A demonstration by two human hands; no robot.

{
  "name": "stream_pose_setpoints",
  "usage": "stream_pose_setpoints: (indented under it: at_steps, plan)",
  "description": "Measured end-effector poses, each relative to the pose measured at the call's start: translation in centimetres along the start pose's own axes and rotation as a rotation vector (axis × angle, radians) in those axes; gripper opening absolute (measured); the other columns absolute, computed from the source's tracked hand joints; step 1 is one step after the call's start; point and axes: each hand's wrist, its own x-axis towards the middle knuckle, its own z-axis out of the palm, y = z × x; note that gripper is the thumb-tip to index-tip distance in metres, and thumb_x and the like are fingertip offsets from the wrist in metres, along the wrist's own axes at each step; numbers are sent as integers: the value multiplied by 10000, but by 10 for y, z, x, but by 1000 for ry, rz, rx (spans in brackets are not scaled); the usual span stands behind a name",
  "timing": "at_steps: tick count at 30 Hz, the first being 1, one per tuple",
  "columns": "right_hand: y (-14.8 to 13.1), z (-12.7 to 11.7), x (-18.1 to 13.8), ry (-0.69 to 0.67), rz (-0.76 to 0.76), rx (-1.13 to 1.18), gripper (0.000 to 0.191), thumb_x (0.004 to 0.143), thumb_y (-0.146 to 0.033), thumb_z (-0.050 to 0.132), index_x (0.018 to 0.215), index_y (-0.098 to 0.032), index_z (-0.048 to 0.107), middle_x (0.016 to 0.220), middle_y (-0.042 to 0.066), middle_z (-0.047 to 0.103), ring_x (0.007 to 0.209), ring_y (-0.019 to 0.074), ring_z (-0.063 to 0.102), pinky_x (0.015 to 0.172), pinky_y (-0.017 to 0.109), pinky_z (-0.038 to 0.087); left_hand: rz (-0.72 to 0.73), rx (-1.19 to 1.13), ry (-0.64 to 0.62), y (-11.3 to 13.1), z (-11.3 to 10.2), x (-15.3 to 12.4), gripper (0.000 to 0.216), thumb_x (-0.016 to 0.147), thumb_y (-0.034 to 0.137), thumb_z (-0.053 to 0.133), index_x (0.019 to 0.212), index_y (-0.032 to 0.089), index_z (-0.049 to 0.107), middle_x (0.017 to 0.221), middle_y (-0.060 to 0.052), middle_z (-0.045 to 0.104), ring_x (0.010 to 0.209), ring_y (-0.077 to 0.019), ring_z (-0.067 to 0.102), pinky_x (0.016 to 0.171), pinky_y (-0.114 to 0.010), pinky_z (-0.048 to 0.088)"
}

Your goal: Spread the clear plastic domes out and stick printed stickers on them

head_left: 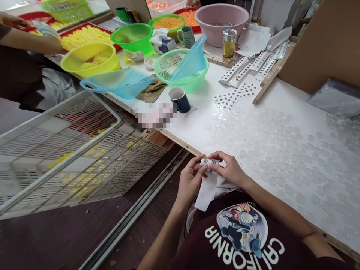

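Observation:
Between my two hands, close to my body at the table edge, is a white sticker strip [206, 189] with small printed figures along its top part. My left hand [191, 176] pinches its left side, thumb in front. My right hand [229, 168] grips the right side, with thumb and fingertips on the printed part. The strip's plain white end hangs down below my fingers. Many clear round discs [270, 150] lie spread over the white table [194, 129] to the right of my hands. Beyond them lie printed sticker sheets [234, 95].
A dark mug [180, 100] stands near the table edge. Behind it are a green colander [182, 86], a blue scoop [118, 82] and a yellow basin [90, 56]. A white plastic crate [112, 168] stands at left. A co-worker's arm [30, 39] reaches in at far left. A wooden strip [266, 88] borders a cardboard panel.

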Motion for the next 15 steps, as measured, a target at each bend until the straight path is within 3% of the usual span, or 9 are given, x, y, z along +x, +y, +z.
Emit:
stream_pose_setpoints:
  at_steps: [3, 7, 10, 15]
  plan:
    - [8, -2, -3, -46, 37, -36, 290, 820, -389, 742, 1054, -232, 679, 1049, 43, 733, 968, 207, 666, 846, 345, 507, -16, -23, 27, -2, 4, 6, 464, 823, 403, 773, 1205, 161, 669, 715, -8, 722, 628, -149, 647, 642, -263, 534]
    - [13, -8, -2, -51, 86, -76, 170, 855, -345, 709, 968, -219, 694, 908, 22, 742, 841, 184, 655, 767, 317, 482, -34, -18, -9, -4, 8, 12, 312, 822, 405, 764, 1005, 154, 732, 801, -52, 759, 684, -167, 686, 630, -265, 552]
    - [15, -12, -2, -46, 76, -176, 122, 885, -336, 691, 928, -222, 697, 870, 14, 740, 805, 178, 639, 791, 326, 471, -33, 0, 6, -9, 11, 16, 252, 826, 393, 757, 869, 146, 732, 772, -59, 755, 649, -159, 681, 589, -248, 537]
    - [17, -11, -5, 1, 38, -293, 232, 839, -308, 754, 1044, -245, 665, 943, 17, 729, 821, 183, 630, 834, 335, 474, -14, -20, 89, -17, 16, 23, 240, 824, 377, 760, 796, 144, 705, 656, -21, 703, 531, -118, 612, 516, -220, 492]
